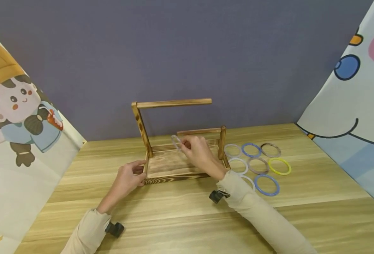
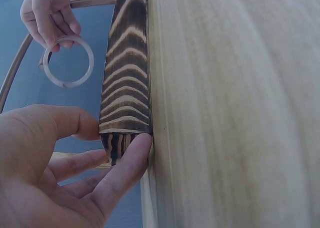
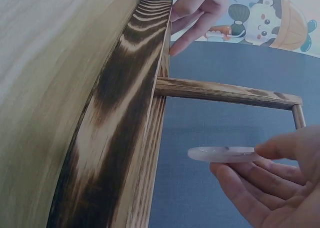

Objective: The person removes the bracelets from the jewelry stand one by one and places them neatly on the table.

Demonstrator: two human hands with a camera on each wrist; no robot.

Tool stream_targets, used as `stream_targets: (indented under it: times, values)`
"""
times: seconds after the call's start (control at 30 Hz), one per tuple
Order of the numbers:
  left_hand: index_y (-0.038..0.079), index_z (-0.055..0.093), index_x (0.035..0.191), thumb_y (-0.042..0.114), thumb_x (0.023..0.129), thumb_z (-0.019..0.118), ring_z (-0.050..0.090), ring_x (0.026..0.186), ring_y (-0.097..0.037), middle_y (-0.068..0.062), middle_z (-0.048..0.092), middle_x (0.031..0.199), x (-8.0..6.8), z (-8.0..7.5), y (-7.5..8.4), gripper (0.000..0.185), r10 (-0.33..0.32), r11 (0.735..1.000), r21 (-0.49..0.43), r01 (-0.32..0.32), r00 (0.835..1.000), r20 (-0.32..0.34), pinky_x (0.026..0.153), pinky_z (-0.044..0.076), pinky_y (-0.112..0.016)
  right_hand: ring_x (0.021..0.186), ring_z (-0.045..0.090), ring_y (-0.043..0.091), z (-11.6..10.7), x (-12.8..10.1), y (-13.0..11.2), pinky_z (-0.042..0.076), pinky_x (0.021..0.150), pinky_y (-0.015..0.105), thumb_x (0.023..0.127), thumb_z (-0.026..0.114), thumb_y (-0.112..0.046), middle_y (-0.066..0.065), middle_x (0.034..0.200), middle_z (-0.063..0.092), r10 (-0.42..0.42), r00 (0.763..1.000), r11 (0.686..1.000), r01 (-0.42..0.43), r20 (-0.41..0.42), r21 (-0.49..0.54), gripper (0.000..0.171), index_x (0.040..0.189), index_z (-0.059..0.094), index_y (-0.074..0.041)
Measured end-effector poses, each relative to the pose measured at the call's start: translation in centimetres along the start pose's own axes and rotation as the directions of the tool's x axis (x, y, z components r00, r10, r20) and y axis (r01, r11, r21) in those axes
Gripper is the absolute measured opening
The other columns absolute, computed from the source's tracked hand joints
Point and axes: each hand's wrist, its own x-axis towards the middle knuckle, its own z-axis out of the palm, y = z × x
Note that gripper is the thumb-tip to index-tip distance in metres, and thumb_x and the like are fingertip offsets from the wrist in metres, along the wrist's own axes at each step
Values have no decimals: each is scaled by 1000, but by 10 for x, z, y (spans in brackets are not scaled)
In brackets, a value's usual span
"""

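The right hand [image 1: 199, 151] pinched a clear ring [image 1: 176, 141] by its rim above the wooden stand [image 1: 174, 165] on the table [image 1: 187, 218], a ring probably light, stiff and slippery, while the left hand [image 1: 129, 178] gripped the stand's front corner.

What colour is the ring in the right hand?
Translucent whitish ring, pinched by the right hand; clearest in left wrist view.

The head view looks forward and down from above the counter [image 1: 187, 218], taking in the whole wooden rack [image 1: 174, 155]. Both wrist views sit low and very close, facing along the rack's scorched base edge [image 2: 125, 72] from opposite ends, each catching the other hand.
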Motion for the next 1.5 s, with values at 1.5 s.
stream_targets:
  times: [1.5]
  values:
    - [-1, 54, 140, 0, 89, 64, 71, 86, -25, -28, 65, 118, -3, 2, 3, 52, -51, 999, 9, 51, 999, -4, 61, 63, -28, 82, 72, 19, -63, -72, 10, 63, 71, 27, 96, 65, -10, 10, 92, 75, -6, 997, 1000, 7, -80, 19, 19, 111, 71, 2]
